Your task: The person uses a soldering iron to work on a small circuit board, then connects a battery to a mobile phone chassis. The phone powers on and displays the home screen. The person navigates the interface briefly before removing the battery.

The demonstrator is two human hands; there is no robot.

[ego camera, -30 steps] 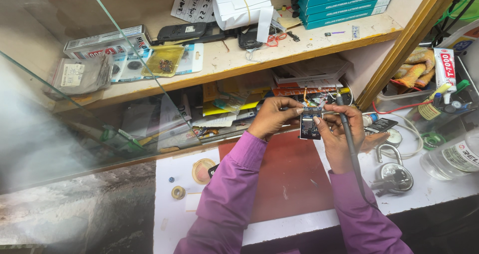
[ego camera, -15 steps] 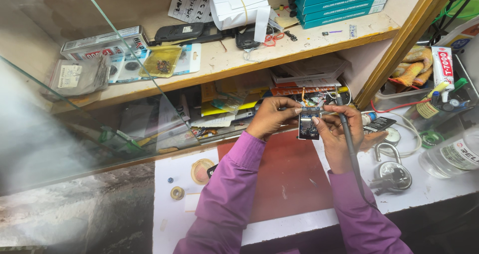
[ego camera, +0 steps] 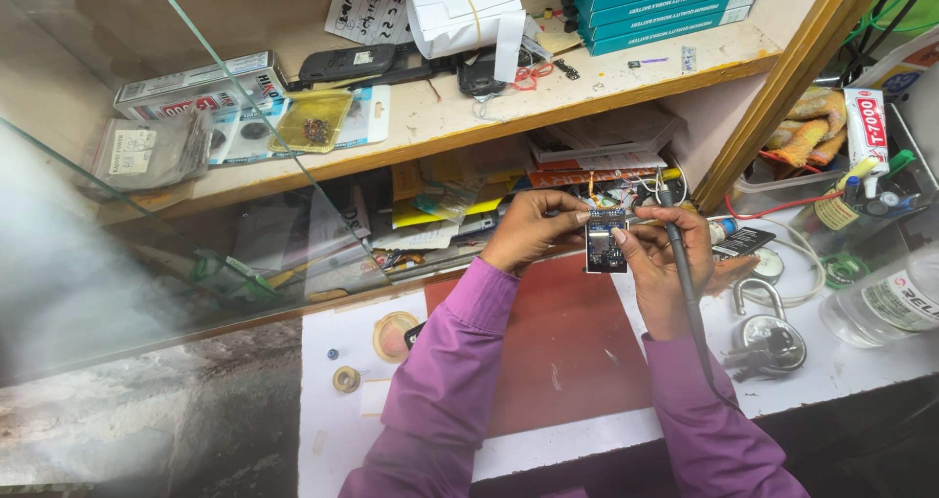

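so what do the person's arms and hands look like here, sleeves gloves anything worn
Both arms wear long purple sleeves, loosely creased, ending at the wrists. The left hand and the right hand are bare: no gloves, and no rings, watch or bracelet show. The fingernails are short.

Two hands are at work above the counter (ego camera: 861, 371): the left hand (ego camera: 528, 229) and the right hand (ego camera: 665, 263). Between them is one small circuit board (ego camera: 606, 241). The right hand carries one soldering iron (ego camera: 680, 253).

Near the counter's right edge lie one metal padlock (ego camera: 768, 337) and one clear plastic bottle (ego camera: 880, 307). Toward its left edge sit one roll of tape (ego camera: 394, 336) and one smaller ring (ego camera: 345, 379).

One red mat (ego camera: 558, 361) covers the counter's middle.

On the upper shelf (ego camera: 440, 126): four teal boxes (ego camera: 665, 4) stacked at the right end, one white paper bundle (ego camera: 468, 14) at the back edge, one dark handset (ego camera: 344, 65) beside it.
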